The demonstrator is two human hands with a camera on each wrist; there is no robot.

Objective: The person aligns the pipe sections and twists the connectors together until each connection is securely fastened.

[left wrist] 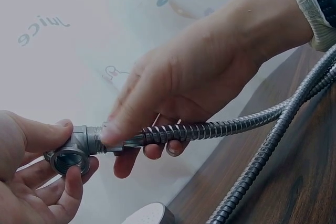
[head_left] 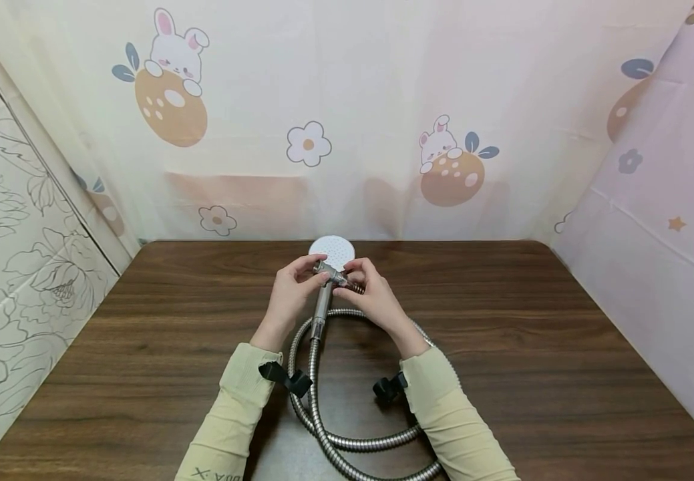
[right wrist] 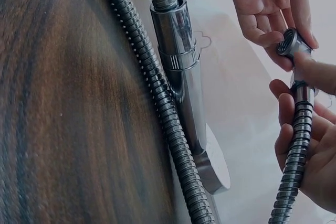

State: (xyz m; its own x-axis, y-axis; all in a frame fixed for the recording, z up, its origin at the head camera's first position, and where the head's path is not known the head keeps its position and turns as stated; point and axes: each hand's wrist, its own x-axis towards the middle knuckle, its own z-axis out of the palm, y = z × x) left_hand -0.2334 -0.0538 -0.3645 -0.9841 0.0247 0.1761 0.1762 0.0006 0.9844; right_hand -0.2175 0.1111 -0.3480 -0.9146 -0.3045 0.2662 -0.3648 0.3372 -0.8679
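A small metal T-shaped pipe fitting (left wrist: 79,139), with a round threaded opening on its side, is held up over the table's far side. My left hand (head_left: 286,297) pinches it between thumb and fingers. The nut end of a ribbed metal shower hose (left wrist: 220,128) meets the fitting's threaded end. Around that joint my right hand (head_left: 378,297) curls, thumb and forefinger on the nut, other fingers beneath the hose. Just behind both hands lies a hand shower (head_left: 331,248) with a white round face and chrome handle, the hose's other end in its handle.
The hose loops in a wide coil (head_left: 377,443) toward me on the dark wood table (head_left: 533,347), partly under my right forearm. A printed curtain (head_left: 371,120) hangs along the table's back edge, with more patterned cloth at the sides. Black straps circle both sleeve cuffs.
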